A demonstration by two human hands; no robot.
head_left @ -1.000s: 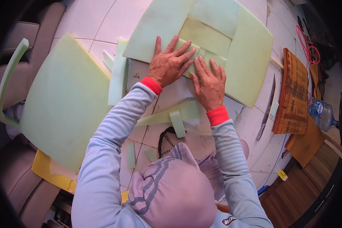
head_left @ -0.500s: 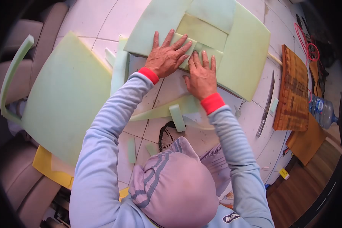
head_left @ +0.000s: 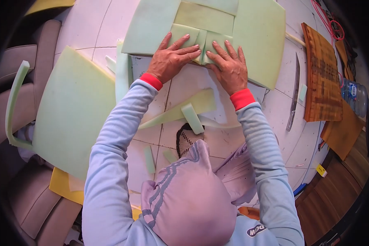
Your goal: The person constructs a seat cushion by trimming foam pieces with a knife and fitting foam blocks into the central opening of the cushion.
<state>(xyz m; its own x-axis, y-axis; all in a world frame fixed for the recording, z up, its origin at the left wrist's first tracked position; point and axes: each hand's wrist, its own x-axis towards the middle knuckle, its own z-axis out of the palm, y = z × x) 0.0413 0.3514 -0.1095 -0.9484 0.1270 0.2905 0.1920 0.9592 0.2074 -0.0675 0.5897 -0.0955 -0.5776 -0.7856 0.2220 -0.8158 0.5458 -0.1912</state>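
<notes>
A large pale green foam panel [head_left: 260,45] lies ahead of me, with several foam pieces fitted into its middle. My left hand [head_left: 172,59] is open, its spread fingers resting on a small foam block [head_left: 185,31] at the near edge. Beside it, my right hand [head_left: 230,69] lies open on another small foam block [head_left: 217,37]. A narrow seam with raised edges runs between the two blocks. The palms hide part of the panel's near edge.
A big foam sheet [head_left: 71,110] leans at the left near grey cushions [head_left: 16,98]. Foam offcuts [head_left: 192,118] lie on the tiles before me. To the right are a long knife [head_left: 294,96], a wooden board [head_left: 322,76] and a water bottle [head_left: 355,96].
My right hand has shifted right, away from my left, onto the right-hand block. The seam between the blocks now shows between my hands. The view has tilted slightly.
</notes>
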